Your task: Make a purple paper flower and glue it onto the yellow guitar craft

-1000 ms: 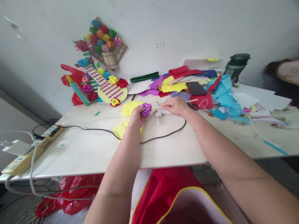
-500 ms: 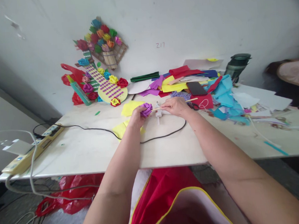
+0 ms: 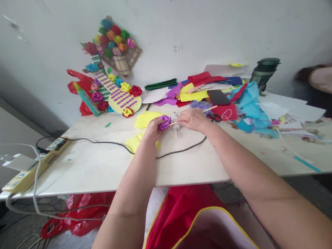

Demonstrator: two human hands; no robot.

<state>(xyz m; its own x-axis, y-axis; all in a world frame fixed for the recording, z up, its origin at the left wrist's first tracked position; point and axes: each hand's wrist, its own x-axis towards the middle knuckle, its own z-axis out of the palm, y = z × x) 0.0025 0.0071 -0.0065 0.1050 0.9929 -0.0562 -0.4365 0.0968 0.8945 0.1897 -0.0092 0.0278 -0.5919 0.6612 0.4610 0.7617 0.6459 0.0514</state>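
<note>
My left hand is closed on a purple paper flower, its fingers at the flower's left side. A thin wooden stick is pinched in my right hand, and its near tip meets the flower's right side. The far end of the stick points up to the right, past my knuckles. Behind and between my hands lies a whitish glue gun, partly covered by my right hand. Yellow paper pieces lie by my left hand and under my left wrist.
A black cord crosses the table near my wrists. Scissors, a phone and coloured paper lie to the right. A flower-trimmed paper guitar leans at the back left; a power strip sits at the left edge.
The purple flower has shifted slightly right, and the stick's angle has steepened a little. Both hands keep their hold.
</note>
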